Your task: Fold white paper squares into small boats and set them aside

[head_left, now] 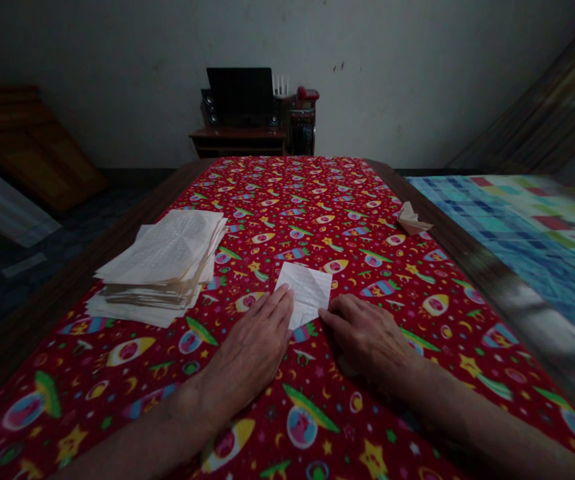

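**Folded white paper (312, 287) on a patterned red cloth (177, 413)**

At left, loosely squared stack of off-white sheets (162, 250), with crease lines and faint marks across the top, too dim to read. Right of it, left hand (260, 333), laid flat, fingers together, on the left edge of the folded white paper. At near centre, the paper itself: small, roughly square, creased, greyish toward the far right corner, faintly marked, illegible. Next, right hand (367, 333), curled, fingertip at the near right corner; pinch or mere touch, cannot tell. At far right, pointed folded paper piece (410, 221).
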{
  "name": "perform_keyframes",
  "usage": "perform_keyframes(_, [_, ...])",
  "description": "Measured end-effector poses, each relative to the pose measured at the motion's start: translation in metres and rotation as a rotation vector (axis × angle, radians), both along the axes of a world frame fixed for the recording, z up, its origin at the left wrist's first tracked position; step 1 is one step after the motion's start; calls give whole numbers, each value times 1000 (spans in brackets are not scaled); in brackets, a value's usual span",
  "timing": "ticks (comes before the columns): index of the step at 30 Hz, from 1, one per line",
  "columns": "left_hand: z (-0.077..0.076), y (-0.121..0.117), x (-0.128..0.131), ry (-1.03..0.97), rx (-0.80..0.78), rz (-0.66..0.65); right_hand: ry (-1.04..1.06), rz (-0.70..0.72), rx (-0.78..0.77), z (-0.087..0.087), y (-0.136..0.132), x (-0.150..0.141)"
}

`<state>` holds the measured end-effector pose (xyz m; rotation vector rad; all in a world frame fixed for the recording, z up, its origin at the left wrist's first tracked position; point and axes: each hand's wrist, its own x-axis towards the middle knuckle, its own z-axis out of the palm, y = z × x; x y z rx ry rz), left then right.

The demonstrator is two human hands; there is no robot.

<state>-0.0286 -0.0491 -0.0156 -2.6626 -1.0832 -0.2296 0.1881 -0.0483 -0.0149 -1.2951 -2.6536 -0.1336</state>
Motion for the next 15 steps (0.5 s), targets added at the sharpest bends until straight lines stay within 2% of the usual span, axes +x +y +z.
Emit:
perform_keyframes(6, [-2,1,0,-10,-105,-129,-45,26,23,-2,-3,-2])
perform_keyframes(10, [-1,3,-1,-75,-184,-125,-32,26,-7,-1,-2,-1])
perform_keyframes(15, [3,1,-13,-101,-204,-108,-43,-5,-66,3,-2,1])
